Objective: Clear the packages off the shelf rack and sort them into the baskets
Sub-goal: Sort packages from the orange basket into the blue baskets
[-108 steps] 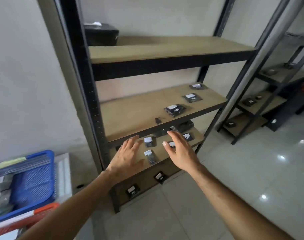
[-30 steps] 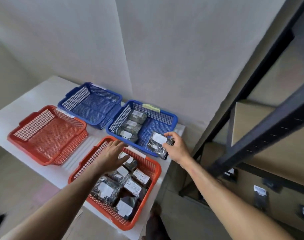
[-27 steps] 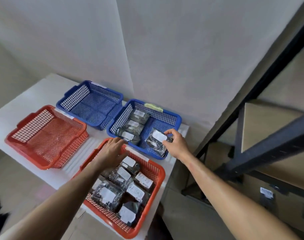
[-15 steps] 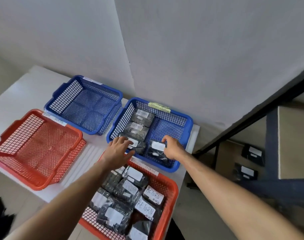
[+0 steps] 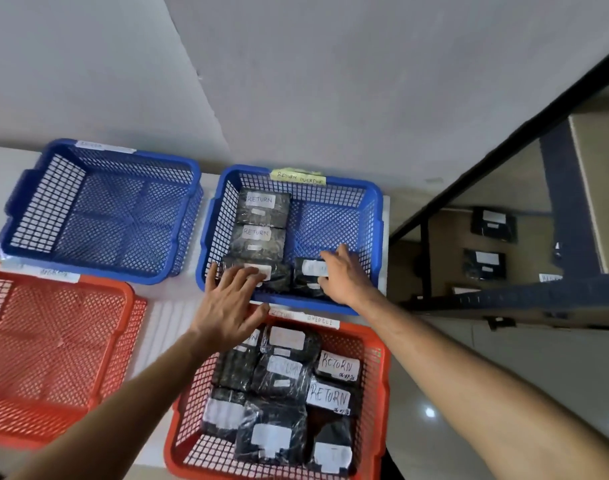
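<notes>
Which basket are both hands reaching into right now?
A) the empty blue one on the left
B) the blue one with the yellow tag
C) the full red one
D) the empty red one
B: the left hand and right hand both rest on packages in the blue basket with the yellow tag.

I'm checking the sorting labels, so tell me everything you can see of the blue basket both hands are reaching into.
The right blue basket is mesh plastic with a solid rim, on a white table against the wall. A yellow tag on its far rim reads "RETURN OVERDUE". Four dark wrapped packages lie inside, three in a left column. The left hand touches the nearest; the right hand rests on the fourth.
</notes>
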